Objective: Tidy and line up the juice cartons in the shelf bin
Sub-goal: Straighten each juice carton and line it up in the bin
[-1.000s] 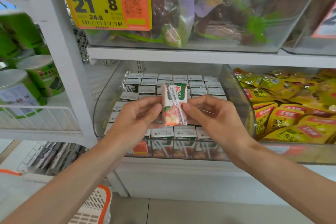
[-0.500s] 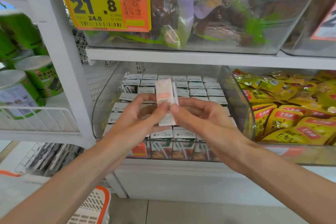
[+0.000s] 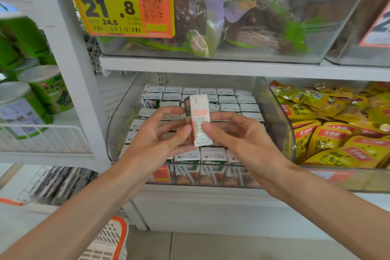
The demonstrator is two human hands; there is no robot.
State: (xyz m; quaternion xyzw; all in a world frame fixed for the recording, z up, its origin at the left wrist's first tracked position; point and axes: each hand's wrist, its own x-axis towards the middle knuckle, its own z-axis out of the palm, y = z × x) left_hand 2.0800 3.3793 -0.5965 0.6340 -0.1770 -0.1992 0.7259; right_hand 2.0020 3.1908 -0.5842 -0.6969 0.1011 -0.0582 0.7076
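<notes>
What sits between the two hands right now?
One juice carton, roughly upright, text panel facing the camera, pinched by the left hand and right hand over the rows of cartons in the clear bin. Head view shows it.

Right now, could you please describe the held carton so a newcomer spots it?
Find the clear plastic bin below the yellow-and-orange price tag. Above it, the left hand and right hand pinch one small white juice carton. Unlike the packed cartons, it is lifted, text panel facing out.
</notes>
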